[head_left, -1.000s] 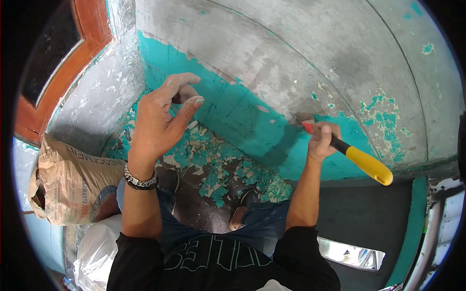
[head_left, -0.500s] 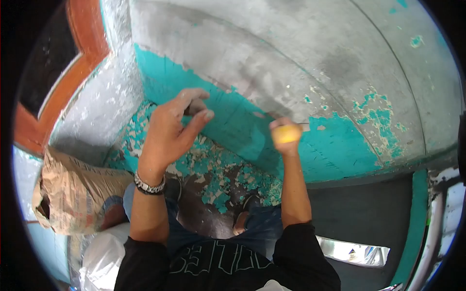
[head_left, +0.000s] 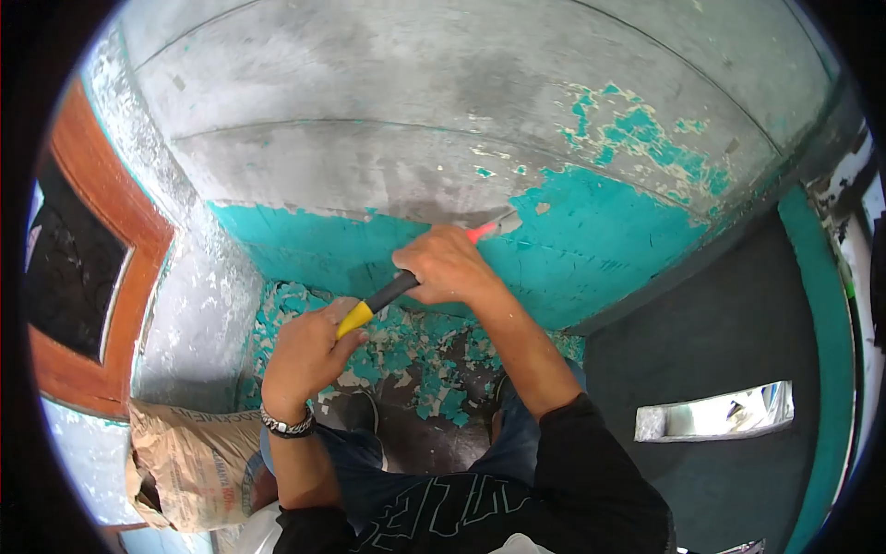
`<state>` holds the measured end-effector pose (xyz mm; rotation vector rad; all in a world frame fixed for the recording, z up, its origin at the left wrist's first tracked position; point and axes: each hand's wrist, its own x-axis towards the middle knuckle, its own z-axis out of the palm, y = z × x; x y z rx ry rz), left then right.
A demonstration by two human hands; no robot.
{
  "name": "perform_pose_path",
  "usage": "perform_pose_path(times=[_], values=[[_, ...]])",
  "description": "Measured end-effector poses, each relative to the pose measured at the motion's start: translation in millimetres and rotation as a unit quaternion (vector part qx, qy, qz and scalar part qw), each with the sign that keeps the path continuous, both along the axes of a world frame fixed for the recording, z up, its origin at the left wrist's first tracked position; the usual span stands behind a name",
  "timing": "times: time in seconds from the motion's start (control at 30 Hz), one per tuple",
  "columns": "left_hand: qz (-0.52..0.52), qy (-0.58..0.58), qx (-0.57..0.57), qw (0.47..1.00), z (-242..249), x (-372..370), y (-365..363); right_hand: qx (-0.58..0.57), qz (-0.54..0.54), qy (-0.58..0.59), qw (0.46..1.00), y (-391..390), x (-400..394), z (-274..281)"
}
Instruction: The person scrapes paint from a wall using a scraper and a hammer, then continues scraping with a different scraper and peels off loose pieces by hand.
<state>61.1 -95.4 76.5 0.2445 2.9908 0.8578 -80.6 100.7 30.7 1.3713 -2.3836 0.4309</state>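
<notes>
A paint scraper (head_left: 391, 292) with a black and yellow handle and a red neck lies at a slant across the middle of the view. My right hand (head_left: 448, 263) is wrapped round its handle near the neck. At the yellow end, my left hand (head_left: 309, 355) closes on the handle, with a metal watch on that wrist. The scraper's flat blade (head_left: 508, 222) meets the wall at the ragged edge between teal paint (head_left: 591, 245) and bare grey surface (head_left: 351, 162). My fingers hide part of the handle.
Teal and pale paint flakes (head_left: 443, 369) litter the floor around my feet. A brown paper sack (head_left: 198, 462) stands at the lower left, below an orange-brown wooden frame (head_left: 148, 305). On the right is a dark panel (head_left: 683, 342) with a slot-like opening (head_left: 720, 413).
My left hand was raised and open, off the tool; now it grips the yellow handle end. My right hand has shifted left in view and turned the scraper, and the camera view has swung right.
</notes>
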Motion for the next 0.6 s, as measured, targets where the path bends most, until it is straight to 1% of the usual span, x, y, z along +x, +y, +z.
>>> perform_pose_path(times=[0.03, 0.07, 0.13, 0.17, 0.23, 0.27, 0.33, 0.37, 0.43, 0.6], values=[[0.026, -0.017, 0.024, 0.999, 5.3, 1.4, 0.8, -0.063, 0.020, 0.048, 0.997, -1.9, -2.6, -0.2], [0.023, -0.017, 0.019, 0.999, 11.7, 2.6, 1.0, -0.068, 0.017, 0.048, 0.996, -3.5, -4.7, 2.0], [0.082, -0.025, 0.050, 0.995, 22.1, 4.8, 1.0, -0.162, -0.022, 0.129, 0.978, -5.9, -9.8, 7.7], [0.081, -0.025, 0.046, 0.995, 21.0, 4.4, 1.7, -0.165, -0.023, 0.128, 0.978, -5.4, -13.9, 6.7], [0.108, 0.057, 0.084, 0.989, 14.3, 2.4, 3.1, -0.167, -0.046, 0.145, 0.974, -4.1, -22.4, 3.0], [0.107, 0.057, 0.080, 0.989, 10.9, 0.4, 3.2, -0.171, -0.047, 0.144, 0.974, -4.0, -24.7, 3.5], [0.106, 0.164, 0.013, 0.981, 3.6, -3.3, 3.0, -0.176, -0.030, 0.140, 0.974, -3.6, -26.4, 1.7], [0.105, 0.163, 0.010, 0.981, 1.3, -6.0, 1.6, -0.179, -0.032, 0.138, 0.974, -3.6, -26.2, 2.6], [0.103, 0.182, 0.046, 0.977, -2.8, -10.1, -0.3, -0.195, -0.029, 0.161, 0.967, -2.5, -25.4, 4.4], [0.080, 0.177, 0.053, 0.980, -4.5, -25.4, 6.0, -0.203, -0.048, 0.179, 0.962, 13.6, -29.5, -4.2]])
